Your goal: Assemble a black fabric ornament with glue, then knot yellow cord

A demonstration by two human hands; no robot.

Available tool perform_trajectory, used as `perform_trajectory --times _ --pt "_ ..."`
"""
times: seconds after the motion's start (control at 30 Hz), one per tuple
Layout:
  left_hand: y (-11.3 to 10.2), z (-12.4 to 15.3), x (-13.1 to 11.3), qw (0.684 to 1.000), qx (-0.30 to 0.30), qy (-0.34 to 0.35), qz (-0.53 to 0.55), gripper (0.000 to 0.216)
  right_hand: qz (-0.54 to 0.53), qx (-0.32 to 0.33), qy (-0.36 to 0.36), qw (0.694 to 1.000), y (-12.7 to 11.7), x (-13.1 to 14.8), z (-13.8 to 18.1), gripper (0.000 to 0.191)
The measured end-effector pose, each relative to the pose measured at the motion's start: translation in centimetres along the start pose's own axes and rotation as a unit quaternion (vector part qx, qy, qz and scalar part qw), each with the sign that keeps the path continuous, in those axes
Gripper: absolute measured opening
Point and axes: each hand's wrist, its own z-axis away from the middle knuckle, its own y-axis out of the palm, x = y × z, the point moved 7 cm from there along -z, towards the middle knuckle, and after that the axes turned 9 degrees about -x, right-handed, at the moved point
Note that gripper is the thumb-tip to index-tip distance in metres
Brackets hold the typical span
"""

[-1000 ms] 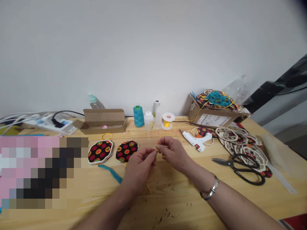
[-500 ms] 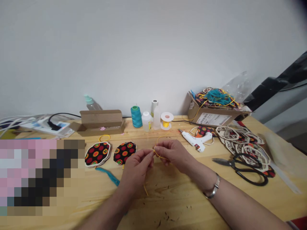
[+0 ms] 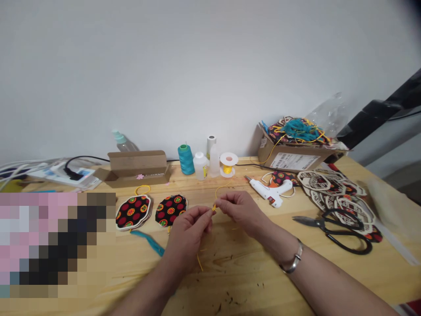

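Yellow cord (image 3: 217, 191) is pinched between both hands, just in front of the teal spool (image 3: 186, 160), with a thin arc of it rising above the right hand. The left hand (image 3: 189, 232) is closed in a tight pinch, its thumb pressed to its fingers around the cord. The right hand (image 3: 241, 211) grips the same way, and the two hands nearly touch at the cord. A short yellow end (image 3: 199, 262) shows below the left hand, over the wooden table (image 3: 230, 272); whether it belongs to the same length is hard to tell. A silver bracelet (image 3: 293, 263) circles the right wrist.

Near the spool's front left lie two stacks of black patterned fabric pieces (image 3: 133, 211), with a small yellow loop (image 3: 142, 189) just behind the left stack and a teal strip (image 3: 148, 242) in front. Behind those stands an open cardboard box (image 3: 138, 169). Just right of the spool are a white bottle (image 3: 200, 166) and a small yellow reel (image 3: 227, 164). Further right lie a white glue gun (image 3: 269, 191), a carton (image 3: 292, 160) heaped with tangled cord and cut pieces, a scatter of lattice-cut frames (image 3: 335, 193), and black-handled shears (image 3: 344, 232). Far left of the spool, a pixelated patch covers the table's near corner.
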Motion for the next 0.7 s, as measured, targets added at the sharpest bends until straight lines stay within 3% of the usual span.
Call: perform_trajectory --times 0.17,0.33,0.53,0.7 --pt "0.06 0.09 0.14 1.0 -0.003 -0.011 0.017 0.02 0.001 0.008 0.005 1.0 -0.11 -0.09 0.2 0.04" --pt "-0.06 0.14 -0.01 0.999 0.001 -0.013 0.03 0.02 0.006 0.037 0.006 0.999 0.46 -0.13 0.48 0.027" --pt "0.08 -0.03 -0.07 1.0 0.016 -0.007 0.024 0.022 0.017 0.008 -0.001 1.0 -0.21 0.09 0.26 0.026" --pt "0.17 0.03 -0.04 1.0 0.011 -0.014 0.02 0.02 -0.003 0.029 0.008 1.0 0.08 -0.14 0.3 0.021"
